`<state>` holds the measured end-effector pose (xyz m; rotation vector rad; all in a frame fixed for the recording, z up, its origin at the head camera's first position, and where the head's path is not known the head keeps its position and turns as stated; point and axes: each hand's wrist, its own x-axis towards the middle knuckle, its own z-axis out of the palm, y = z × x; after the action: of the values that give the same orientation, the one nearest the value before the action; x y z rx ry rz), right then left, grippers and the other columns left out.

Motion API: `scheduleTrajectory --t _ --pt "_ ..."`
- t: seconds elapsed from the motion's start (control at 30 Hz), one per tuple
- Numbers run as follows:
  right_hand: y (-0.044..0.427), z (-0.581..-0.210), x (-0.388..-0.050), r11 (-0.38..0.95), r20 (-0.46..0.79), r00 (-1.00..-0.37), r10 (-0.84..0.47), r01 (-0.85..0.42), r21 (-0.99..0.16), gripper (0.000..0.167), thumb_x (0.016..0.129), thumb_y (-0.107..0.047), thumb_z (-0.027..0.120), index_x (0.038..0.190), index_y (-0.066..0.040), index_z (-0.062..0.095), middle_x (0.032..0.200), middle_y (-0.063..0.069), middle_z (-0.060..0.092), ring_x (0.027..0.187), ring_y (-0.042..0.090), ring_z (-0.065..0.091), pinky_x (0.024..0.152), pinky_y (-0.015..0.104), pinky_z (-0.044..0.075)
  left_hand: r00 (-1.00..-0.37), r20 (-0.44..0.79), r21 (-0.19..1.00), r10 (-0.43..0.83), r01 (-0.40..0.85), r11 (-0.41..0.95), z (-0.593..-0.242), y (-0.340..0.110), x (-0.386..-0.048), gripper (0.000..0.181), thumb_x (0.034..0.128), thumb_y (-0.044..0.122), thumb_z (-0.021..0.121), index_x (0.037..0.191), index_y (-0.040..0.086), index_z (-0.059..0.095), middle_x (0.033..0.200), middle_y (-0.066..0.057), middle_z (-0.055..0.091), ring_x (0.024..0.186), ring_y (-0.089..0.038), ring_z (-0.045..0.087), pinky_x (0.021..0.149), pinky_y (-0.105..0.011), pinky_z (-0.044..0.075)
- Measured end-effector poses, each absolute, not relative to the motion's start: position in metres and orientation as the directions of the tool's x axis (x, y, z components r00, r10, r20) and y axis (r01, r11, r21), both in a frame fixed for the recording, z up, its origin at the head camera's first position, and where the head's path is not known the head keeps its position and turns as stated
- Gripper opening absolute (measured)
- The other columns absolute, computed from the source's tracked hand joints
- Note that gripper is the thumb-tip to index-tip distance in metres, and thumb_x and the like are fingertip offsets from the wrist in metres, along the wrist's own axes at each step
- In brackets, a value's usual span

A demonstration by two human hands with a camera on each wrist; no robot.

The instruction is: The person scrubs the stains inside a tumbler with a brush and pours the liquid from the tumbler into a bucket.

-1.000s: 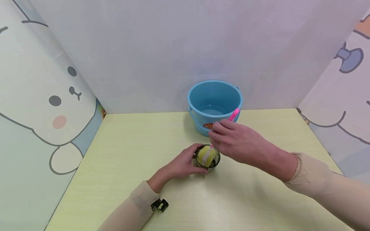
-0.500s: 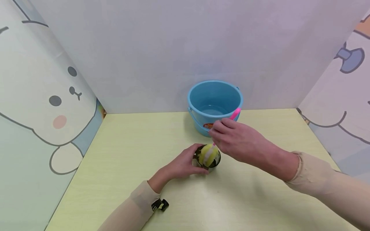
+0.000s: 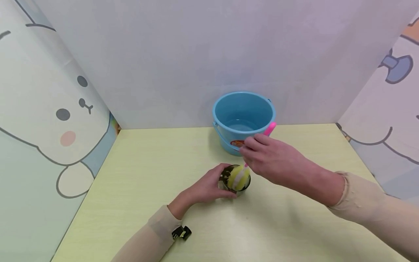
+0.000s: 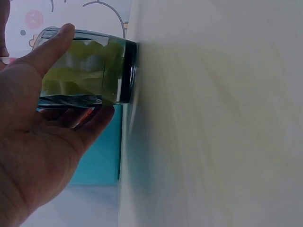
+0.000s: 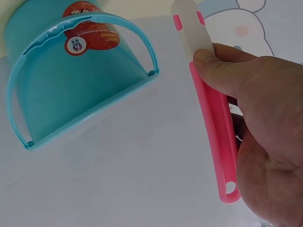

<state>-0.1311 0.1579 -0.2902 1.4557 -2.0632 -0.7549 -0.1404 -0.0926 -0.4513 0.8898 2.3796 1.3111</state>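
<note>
Table: left hand grips one glass, right hand one apparent sponge-brush.

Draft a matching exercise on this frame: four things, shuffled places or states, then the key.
1. Left hand
2. Blue bucket
3. Yellow sponge
4. Right hand

A. Inside the glass
B. Grips the pink handle
C. Holds the glass around its side
D. Stands on the table, beyond the glass

Pairs: 1-C, 2-D, 3-A, 4-B
</note>
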Motion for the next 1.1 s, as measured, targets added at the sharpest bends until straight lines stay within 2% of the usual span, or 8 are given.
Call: scheduleTrajectory --t 0.13,0.37,0.8,1.1 --pt "0.160 -0.289 -0.129 0.274 0.072 -0.311 -0.948 -0.679 0.681 0.062 0.067 -0.026 0.104 0.113 0.002 0.073 0.107 0.017 0.061 0.102 0.033 0.051 0.089 0.039 0.048 -0.773 0.048 0.837 0.633 0.377 0.397 -0.449 -0.093 -0.140 0.088 0.0833 0.033 0.094 0.153 0.016 0.043 0.143 0.004 0.056 0.130 -0.012 0.055 0.113 -0.033 0.046" --pt "0.162 -0.289 -0.129 0.280 0.057 -0.321 -0.945 -0.708 0.649 0.059 0.067 -0.023 0.104 0.113 -0.001 0.074 0.110 0.017 0.062 0.103 0.034 0.051 0.092 0.041 0.048 -0.774 0.041 0.843 0.632 0.366 0.394 -0.449 -0.092 -0.140 0.089 0.0820 0.031 0.096 0.153 0.016 0.044 0.143 0.005 0.057 0.129 -0.011 0.055 0.112 -0.032 0.046" --pt "0.164 -0.293 -0.129 0.292 0.065 -0.325 -0.943 -0.722 0.627 0.063 0.064 -0.023 0.106 0.114 -0.004 0.073 0.110 0.017 0.061 0.104 0.034 0.052 0.090 0.040 0.050 -0.773 0.041 0.845 0.634 0.365 0.390 -0.450 -0.092 -0.141 0.089 0.0822 0.030 0.095 0.153 0.014 0.044 0.144 0.004 0.057 0.131 -0.010 0.055 0.114 -0.032 0.045" --pt "0.162 -0.299 -0.133 0.310 0.130 -0.296 -0.946 -0.714 0.628 0.053 0.070 -0.019 0.102 0.111 -0.002 0.073 0.104 0.016 0.058 0.101 0.034 0.051 0.090 0.040 0.050 -0.767 0.052 0.856 0.639 0.364 0.367 -0.452 -0.091 -0.143 0.088 0.0820 0.026 0.096 0.152 0.014 0.044 0.143 0.004 0.057 0.127 -0.010 0.057 0.110 -0.030 0.048"
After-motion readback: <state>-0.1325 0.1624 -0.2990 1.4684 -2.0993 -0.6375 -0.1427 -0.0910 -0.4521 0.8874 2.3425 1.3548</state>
